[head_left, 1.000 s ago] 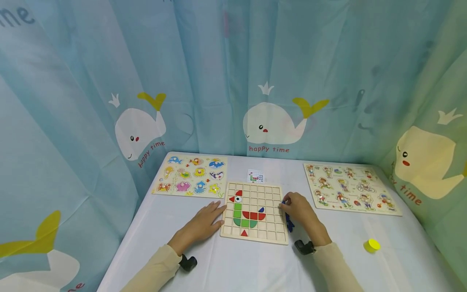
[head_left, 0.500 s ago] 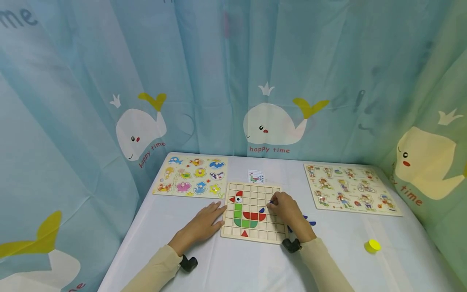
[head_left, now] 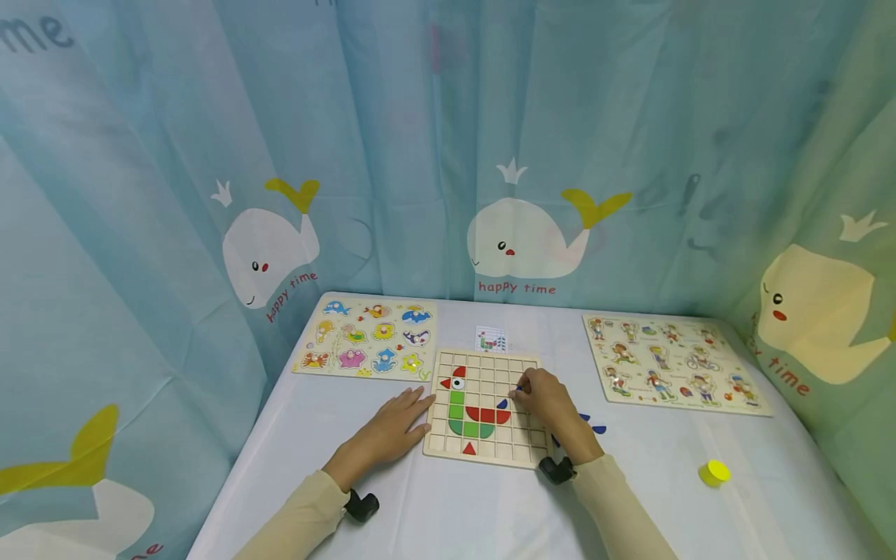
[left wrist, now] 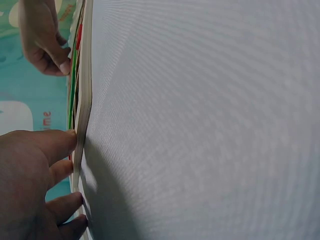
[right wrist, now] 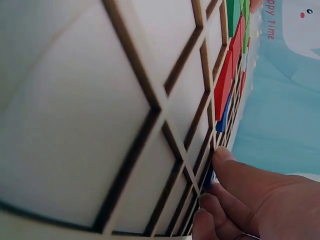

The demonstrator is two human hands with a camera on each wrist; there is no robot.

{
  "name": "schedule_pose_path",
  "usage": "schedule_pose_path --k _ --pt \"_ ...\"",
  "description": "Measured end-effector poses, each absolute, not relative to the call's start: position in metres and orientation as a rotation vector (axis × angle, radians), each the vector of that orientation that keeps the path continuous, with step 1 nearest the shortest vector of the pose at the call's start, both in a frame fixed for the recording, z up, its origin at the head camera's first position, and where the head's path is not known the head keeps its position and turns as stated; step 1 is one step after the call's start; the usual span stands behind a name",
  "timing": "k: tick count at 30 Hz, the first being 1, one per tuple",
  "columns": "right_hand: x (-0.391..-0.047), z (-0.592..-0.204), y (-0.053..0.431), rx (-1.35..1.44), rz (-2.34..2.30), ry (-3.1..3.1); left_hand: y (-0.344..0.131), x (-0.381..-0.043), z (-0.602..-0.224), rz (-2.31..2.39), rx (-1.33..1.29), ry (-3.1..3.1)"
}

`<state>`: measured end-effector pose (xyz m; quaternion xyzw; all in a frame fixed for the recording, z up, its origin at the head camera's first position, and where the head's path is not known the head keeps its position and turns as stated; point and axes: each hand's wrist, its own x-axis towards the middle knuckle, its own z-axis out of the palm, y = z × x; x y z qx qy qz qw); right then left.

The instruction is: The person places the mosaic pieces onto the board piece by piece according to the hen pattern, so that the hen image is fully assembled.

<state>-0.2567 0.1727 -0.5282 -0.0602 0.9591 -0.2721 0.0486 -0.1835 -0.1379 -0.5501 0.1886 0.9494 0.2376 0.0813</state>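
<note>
A wooden grid board point(head_left: 490, 459) lies on the table with red, green and blue pieces set in its squares, forming a bird. My right hand point(head_left: 549, 404) is over the board's right part, its thumb and fingers pinching a small blue piece point(right wrist: 210, 176) down at the grid. Left of those fingertips, a blue half-round piece point(head_left: 502, 404) sits above the red row point(head_left: 488, 414). My left hand point(head_left: 386, 428) has its fingers spread, with fingertips at the board's left edge, as the left wrist view also shows. More blue pieces point(head_left: 598, 429) lie beside the right wrist, partly hidden by it.
A small picture card point(head_left: 491, 339) lies behind the board. A sea-animal puzzle point(head_left: 364, 336) is at the back left, and a puzzle with figures point(head_left: 675, 362) at the back right. A yellow cylinder point(head_left: 714, 473) stands on the right.
My right hand has moved left from the board's right edge onto the grid with a blue piece, uncovering loose blue pieces. Over the last half second it barely shifts. The left hand stays put.
</note>
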Motion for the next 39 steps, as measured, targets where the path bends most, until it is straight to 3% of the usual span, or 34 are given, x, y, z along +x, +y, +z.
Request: schedule_pose_path --k 14,29,39 --pt "-0.256 -0.524 0.179 -0.222 -0.864 2.932 -0.137 -0.183 -0.549 0.710 0.568 2.847" --pt "-0.245 -0.518 0.251 -0.264 -0.733 2.904 -0.138 -0.182 -0.550 0.715 0.566 2.842" --pt "-0.237 -0.525 0.257 -0.407 -0.867 2.805 -0.138 -0.183 -0.551 0.712 0.565 2.839"
